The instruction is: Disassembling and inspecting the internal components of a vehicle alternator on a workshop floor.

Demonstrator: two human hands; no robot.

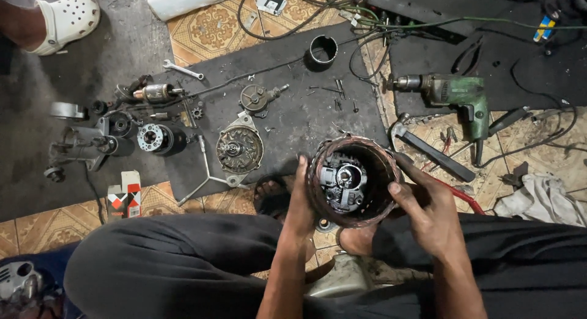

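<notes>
I hold a round alternator housing (351, 181) with copper windings around its rim and dark metal parts inside, above my feet. My left hand (301, 200) grips its left side, thumb on the rim. My right hand (428, 212) grips the right side, thumb on the rim's edge. Both hands are shut on it. On the dark mat (293, 117) just left of it lies a round finned alternator cover (239, 149).
Several dismantled motor parts (122, 135) lie at left with a spanner (182, 69) and a small box (125, 193). A green electric drill (449, 92), a hammer (431, 151), cables, a metal ring (322, 50) and a rag (541, 196) lie around. Another person's foot in a white clog (64, 19) is at top left.
</notes>
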